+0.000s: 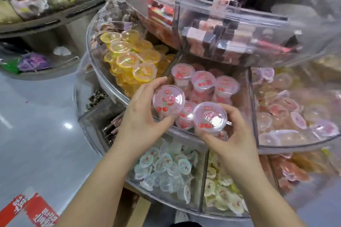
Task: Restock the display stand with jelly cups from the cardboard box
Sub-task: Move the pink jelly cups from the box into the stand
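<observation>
Holding one pink jelly cup each, both hands sit over the middle tier of the stand [118,96]. Left hand [142,114] wraps its cup [168,100] from the side, thumb at the far rim, fingers curled under the near edge. Right hand [228,134] pinches the second cup [210,117] low down, fingertips round the body and rim, lid facing up. Both cups hover just above the pink compartment [247,97], touching or nearly touching the upright pink cups [203,81] already standing there; cannot tell which. Judged step: setting these two into the front gap of that compartment.

Neighbours: yellow cups [127,57] in the section to the left, pale mixed cups [287,114] to the right, blue cups [166,167] on the tier below. Cardboard box: only a red printed flap [35,210] shows at bottom left, likely it, not certain.

Handling, judged: cups look light, thin clear plastic, stiff enough at the rim but walls probably flex if squeezed. Film lids look glossy, likely slippery and puncture-prone, so keep fingers off the top. Best hold is round the sidewall just under the rim, or by the rim lip. Contents wobble, so lower upright and don't drop. Tight fit beside standing cups could knock them over
</observation>
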`<act>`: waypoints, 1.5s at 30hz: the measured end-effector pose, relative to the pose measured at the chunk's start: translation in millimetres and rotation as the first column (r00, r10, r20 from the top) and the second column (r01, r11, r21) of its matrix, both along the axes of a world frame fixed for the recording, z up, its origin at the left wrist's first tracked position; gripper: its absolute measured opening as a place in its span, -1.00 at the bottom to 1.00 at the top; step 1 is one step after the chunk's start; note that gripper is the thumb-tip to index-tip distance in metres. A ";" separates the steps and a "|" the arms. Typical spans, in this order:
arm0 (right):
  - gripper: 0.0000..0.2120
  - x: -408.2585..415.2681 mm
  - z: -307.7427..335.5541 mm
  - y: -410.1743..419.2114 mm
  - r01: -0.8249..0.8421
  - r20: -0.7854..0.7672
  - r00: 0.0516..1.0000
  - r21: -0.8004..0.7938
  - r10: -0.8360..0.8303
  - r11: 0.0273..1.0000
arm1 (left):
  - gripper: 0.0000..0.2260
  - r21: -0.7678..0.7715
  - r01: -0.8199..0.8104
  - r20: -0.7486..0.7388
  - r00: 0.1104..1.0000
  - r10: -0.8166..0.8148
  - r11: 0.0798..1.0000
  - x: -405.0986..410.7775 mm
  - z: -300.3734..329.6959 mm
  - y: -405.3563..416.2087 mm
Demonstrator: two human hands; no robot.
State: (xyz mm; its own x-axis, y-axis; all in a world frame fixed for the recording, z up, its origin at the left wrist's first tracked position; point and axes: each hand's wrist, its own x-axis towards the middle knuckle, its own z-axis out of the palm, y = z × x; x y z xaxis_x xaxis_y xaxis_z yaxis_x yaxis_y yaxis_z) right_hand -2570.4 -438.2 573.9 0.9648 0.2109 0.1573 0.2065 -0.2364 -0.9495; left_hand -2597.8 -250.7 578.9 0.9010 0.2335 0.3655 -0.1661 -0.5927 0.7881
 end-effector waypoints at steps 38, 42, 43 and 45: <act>-0.68 -4.3 -11.3 30.0 0.079 -0.028 0.997 0.039 -0.078 0.996 | -0.55 -0.176 -0.199 -0.042 0.980 0.194 0.964 -16.2 -39.9 -0.7; -0.85 -43.2 -25.0 67.9 -0.372 -0.081 0.925 0.000 0.371 0.928 | -0.80 -0.259 -0.332 -0.117 0.943 0.311 0.907 -83.1 -65.8 22.7; -0.86 -53.5 -36.0 81.4 -0.508 -0.151 0.853 -0.016 0.500 0.861 | -0.83 -0.285 -0.403 -0.166 0.914 0.369 0.870 -101.4 -80.2 29.8; -0.83 -74.7 -73.4 108.4 -0.707 -0.313 0.675 -0.012 0.669 0.707 | -0.83 -0.368 -0.558 -0.293 0.829 0.477 0.744 -139.3 -122.2 44.0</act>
State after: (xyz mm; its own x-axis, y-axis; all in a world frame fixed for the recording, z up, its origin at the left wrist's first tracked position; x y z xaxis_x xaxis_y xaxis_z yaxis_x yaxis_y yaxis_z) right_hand -2645.1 -329.8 500.4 0.5352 0.8304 -0.1545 0.1039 -0.2463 -0.9636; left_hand -2737.1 -206.6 456.7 0.6320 0.7745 -0.0270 0.2264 -0.1512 0.9622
